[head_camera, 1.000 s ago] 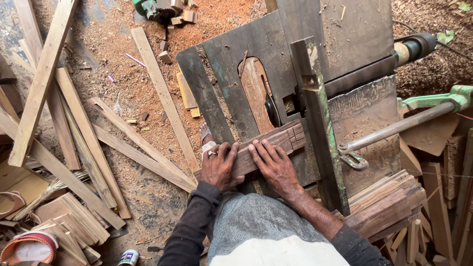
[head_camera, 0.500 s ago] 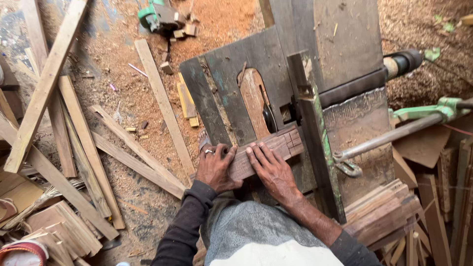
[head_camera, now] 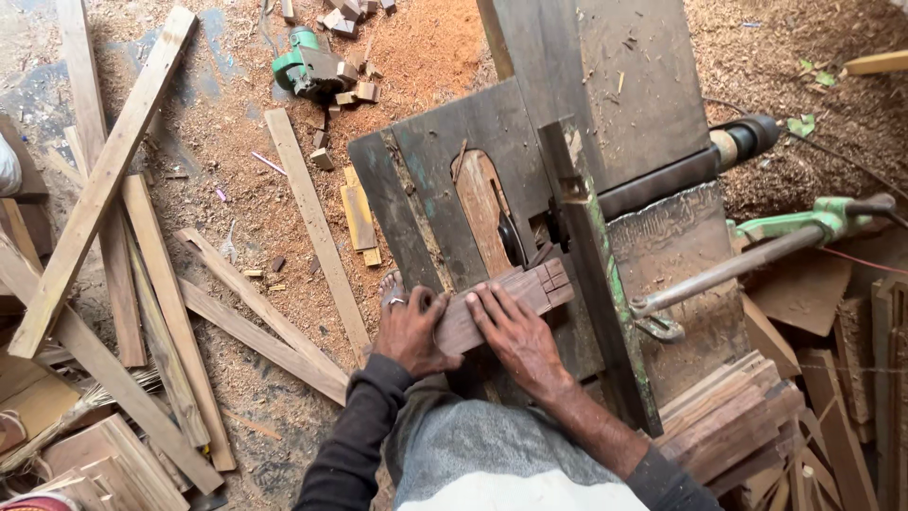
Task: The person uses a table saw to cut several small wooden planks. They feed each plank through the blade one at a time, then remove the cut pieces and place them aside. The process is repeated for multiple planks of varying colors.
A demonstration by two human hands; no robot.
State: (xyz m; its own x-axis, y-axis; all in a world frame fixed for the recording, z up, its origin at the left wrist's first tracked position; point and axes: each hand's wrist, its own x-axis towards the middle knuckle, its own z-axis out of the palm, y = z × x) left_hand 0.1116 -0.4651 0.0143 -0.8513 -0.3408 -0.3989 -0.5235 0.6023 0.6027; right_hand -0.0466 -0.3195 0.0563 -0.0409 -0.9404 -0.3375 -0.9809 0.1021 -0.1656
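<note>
A short brown wooden block (head_camera: pixel 511 298) with notches cut in its far end lies on a dark, worn saw table (head_camera: pixel 445 170). My left hand (head_camera: pixel 413 329) grips the block's near end, a ring on one finger. My right hand (head_camera: pixel 511 331) presses flat on top of the block. The block's notched end sits by the fence (head_camera: pixel 596 255) and close to the dark saw blade (head_camera: pixel 512 239) that rises from the table's slot.
Long wooden slats (head_camera: pixel 104 180) and offcuts lie on the sawdust floor at left. A green power tool (head_camera: pixel 307 66) rests at the top. A green-handled metal lever (head_camera: pixel 757 251) sticks out right. Stacked wood pieces (head_camera: pixel 728 416) sit at lower right.
Both hands have stayed on the block, which has shifted slightly along the table by the blade. The camera view has moved a little.
</note>
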